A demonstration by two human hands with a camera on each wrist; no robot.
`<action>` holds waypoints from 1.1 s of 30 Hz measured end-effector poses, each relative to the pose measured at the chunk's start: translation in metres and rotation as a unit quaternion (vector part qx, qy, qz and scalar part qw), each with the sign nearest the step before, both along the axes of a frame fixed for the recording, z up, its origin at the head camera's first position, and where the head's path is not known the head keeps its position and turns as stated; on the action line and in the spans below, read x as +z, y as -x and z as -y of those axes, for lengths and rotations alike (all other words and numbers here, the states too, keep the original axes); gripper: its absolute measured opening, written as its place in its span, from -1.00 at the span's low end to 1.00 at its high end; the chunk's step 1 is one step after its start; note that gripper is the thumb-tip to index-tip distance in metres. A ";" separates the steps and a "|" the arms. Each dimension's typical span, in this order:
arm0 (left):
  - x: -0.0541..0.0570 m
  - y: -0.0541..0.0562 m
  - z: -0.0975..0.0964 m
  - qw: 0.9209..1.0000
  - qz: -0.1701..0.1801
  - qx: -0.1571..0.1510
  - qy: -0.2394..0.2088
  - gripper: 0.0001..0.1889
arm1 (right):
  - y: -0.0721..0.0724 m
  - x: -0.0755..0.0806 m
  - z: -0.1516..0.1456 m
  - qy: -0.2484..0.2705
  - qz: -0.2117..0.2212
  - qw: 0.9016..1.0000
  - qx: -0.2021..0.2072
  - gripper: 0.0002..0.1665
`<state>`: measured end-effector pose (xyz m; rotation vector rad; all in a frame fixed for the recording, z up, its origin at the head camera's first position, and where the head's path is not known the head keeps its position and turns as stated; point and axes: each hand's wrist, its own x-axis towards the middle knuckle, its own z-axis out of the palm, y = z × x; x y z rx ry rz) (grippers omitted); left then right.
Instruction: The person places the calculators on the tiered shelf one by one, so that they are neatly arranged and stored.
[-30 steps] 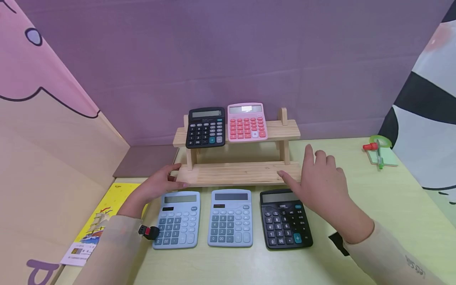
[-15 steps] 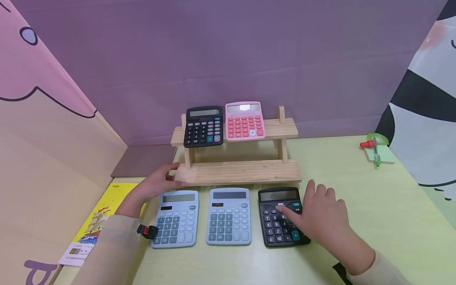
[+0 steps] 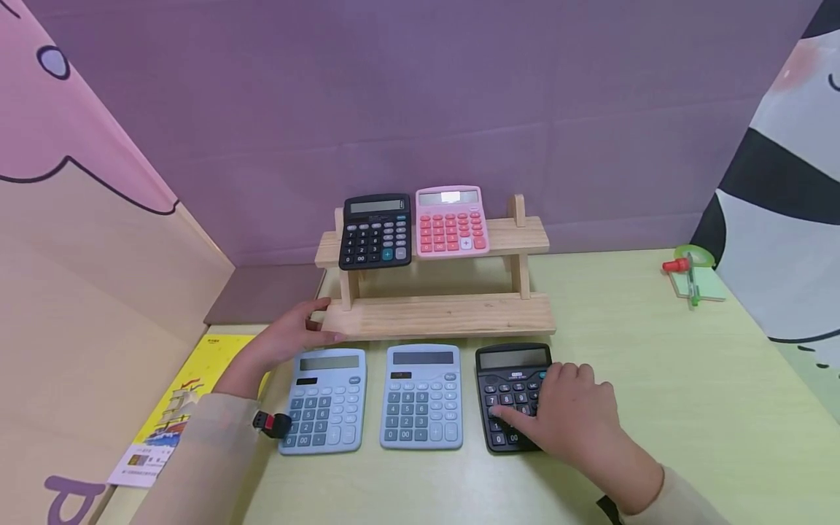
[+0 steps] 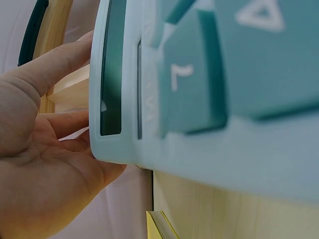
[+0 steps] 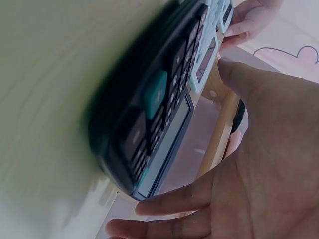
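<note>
Right hand (image 3: 567, 415) lower now, grip spread over black desktop calculator (image 3: 510, 385), lower right of centre | left hand (image 3: 289, 343) holds two-tier wooden stand (image 3: 446, 317), mid-frame | best clasp side edges, sparing keys

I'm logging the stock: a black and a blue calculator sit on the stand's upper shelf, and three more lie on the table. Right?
No: the head view shows a pink calculator, not a blue one, beside the black calculator on the upper shelf. The rest holds.
</note>
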<state>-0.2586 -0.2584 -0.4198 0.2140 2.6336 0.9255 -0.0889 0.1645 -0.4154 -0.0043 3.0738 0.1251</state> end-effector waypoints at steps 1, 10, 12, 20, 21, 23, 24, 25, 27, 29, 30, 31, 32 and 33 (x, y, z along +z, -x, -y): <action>0.000 0.000 0.000 1.000 0.000 0.000 0.000 0.09 | 0.000 -0.001 0.001 -0.003 -0.001 1.000 0.000 0.47; 0.000 0.001 0.001 1.000 0.002 -0.001 -0.005 0.09 | 0.002 -0.005 0.015 -0.025 0.002 1.000 -0.012 0.46; 0.000 0.001 0.001 1.000 0.005 0.000 -0.002 0.10 | 0.002 -0.007 0.018 -0.028 0.003 1.000 -0.013 0.46; 0.000 0.000 0.000 1.000 0.004 -0.001 -0.001 0.09 | 0.004 -0.012 0.023 -0.023 0.008 1.000 -0.019 0.59; 0.000 0.000 0.000 1.000 0.004 -0.001 -0.003 0.08 | 0.004 -0.012 0.023 -0.021 0.009 1.000 -0.018 0.60; 0.000 0.000 0.000 1.000 0.003 -0.001 -0.004 0.08 | 0.004 -0.011 0.022 -0.015 0.009 1.000 -0.017 0.60; 0.000 0.000 0.000 1.000 0.003 -0.001 -0.005 0.08 | 0.005 -0.011 0.021 -0.010 0.009 1.000 -0.014 0.61; 0.000 -0.001 0.000 1.000 0.003 -0.001 -0.006 0.08 | 0.005 -0.011 0.020 -0.004 0.009 1.000 -0.012 0.62; 0.001 -0.001 0.000 1.000 0.004 -0.001 -0.007 0.08 | 0.006 -0.011 0.018 0.007 0.014 1.000 -0.007 0.66; 0.001 -0.002 0.000 1.000 0.004 -0.001 -0.006 0.08 | 0.008 -0.011 0.016 0.023 0.022 0.999 -0.005 0.68; 0.001 -0.002 0.000 1.000 0.005 -0.002 -0.006 0.08 | 0.008 -0.011 0.014 0.031 0.026 0.999 -0.004 0.69; 0.001 -0.002 0.000 1.000 0.005 -0.001 -0.006 0.08 | 0.009 -0.011 0.013 0.039 0.030 0.999 -0.005 0.69; 0.001 -0.002 0.000 1.000 0.005 0.000 -0.006 0.08 | 0.010 -0.010 0.012 0.047 0.032 0.998 -0.005 0.69; 0.001 -0.002 0.001 1.000 0.005 0.001 -0.006 0.08 | 0.011 -0.011 0.011 0.056 0.032 0.998 -0.005 0.68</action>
